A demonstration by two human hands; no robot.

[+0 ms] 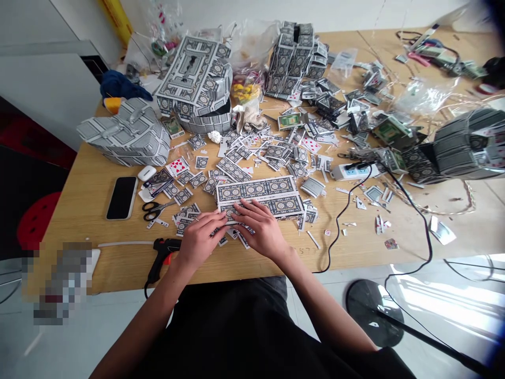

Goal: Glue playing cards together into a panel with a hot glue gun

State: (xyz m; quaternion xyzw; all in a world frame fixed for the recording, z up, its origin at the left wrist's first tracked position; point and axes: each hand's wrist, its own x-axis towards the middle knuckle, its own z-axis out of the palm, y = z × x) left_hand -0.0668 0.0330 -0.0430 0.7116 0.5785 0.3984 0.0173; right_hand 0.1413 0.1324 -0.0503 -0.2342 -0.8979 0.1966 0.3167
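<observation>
A long flat panel made of patterned playing cards [258, 187] lies in front of me, its card backs facing up in two rows. My left hand [201, 237] is at the panel's near left corner, with fingertips on its top and the thumb by the near edge. Right beside it, my right hand [262, 229] has its fingers over the panel and its thumb along the same edge; both hands grip there. Cut card pieces lie under and around the panel. Scissors [155, 210] and a black glue gun [160, 258] are left of my left hand.
A phone [122, 198] and a white earbud case [147, 173] lie to the left. Card-covered bags [193, 79] stand at the back, and a round card-made piece [469, 145] at the right. A power strip [351, 171] trails a black cable [338, 226] over the near edge.
</observation>
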